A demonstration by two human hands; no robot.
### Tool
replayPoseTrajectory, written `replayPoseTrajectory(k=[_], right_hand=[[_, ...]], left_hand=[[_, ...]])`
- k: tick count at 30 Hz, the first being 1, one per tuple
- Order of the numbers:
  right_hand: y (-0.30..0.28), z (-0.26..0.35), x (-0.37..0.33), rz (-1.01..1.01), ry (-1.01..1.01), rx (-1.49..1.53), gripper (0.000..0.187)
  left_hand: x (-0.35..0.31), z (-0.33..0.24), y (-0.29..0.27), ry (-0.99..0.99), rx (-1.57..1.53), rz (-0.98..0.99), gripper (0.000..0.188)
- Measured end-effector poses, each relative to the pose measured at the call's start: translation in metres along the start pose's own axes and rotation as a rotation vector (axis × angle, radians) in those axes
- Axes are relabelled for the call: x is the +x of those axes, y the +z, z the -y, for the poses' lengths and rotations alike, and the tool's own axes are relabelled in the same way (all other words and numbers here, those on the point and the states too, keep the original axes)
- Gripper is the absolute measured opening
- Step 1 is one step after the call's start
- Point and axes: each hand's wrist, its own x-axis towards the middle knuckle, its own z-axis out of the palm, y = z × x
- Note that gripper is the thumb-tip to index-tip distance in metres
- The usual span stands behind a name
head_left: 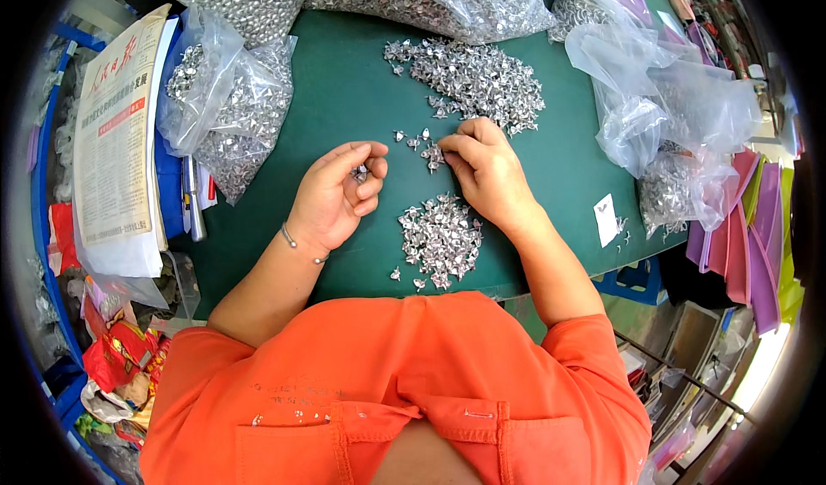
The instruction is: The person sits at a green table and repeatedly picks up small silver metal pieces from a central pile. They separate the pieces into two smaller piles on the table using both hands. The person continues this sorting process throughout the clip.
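My left hand point(337, 194) is half curled, palm turned inward, with a few small silver metal pieces point(360, 173) in its fingers. Across from it, my right hand point(492, 173) pinches thumb and forefinger at a small loose cluster of the same spiky metal pieces point(427, 148) on the green tabletop point(344, 80). Its fingertips partly hide what they grip. Between my forearms lies a near pile of these pieces point(440, 240), with a couple strayed at its left edge. A larger far pile point(477, 82) spreads beyond my right hand.
Clear plastic bags of metal parts point(245, 111) stand at the left and along the back point(439, 7). More plastic bags point(680, 184) sit at the right, near a white paper slip point(607, 220). A newspaper point(120, 132) lies at the left, beside a metal-handled tool point(194, 201).
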Motion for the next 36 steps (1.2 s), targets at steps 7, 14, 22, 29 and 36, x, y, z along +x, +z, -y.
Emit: replayPoseTrajectory(k=[7,14,22,29,36], right_hand=[[-0.019,-0.008,-0.005,-0.056,0.116,0.102,0.016],[-0.008,-0.005,-0.014,-0.037,0.076,0.044,0.008],[-0.001,0.018,-0.011,-0.138,0.023,0.356,0.012],[0.001,-0.011,0.006,-0.162,-0.019,-0.044,0.011],[-0.021,-0.006,0.000,0.006,0.324,0.085,0.012]], left_hand=[[0.000,0.002,-0.002,0.006,-0.011,0.010,0.020],[0.000,0.002,-0.002,0.007,-0.006,0.009,0.020],[-0.003,0.000,0.019,-0.100,0.112,-0.116,0.035],[0.000,-0.002,-0.005,-0.177,0.005,0.108,0.033],[0.000,0.001,-0.004,-0.112,-0.042,0.074,0.026]])
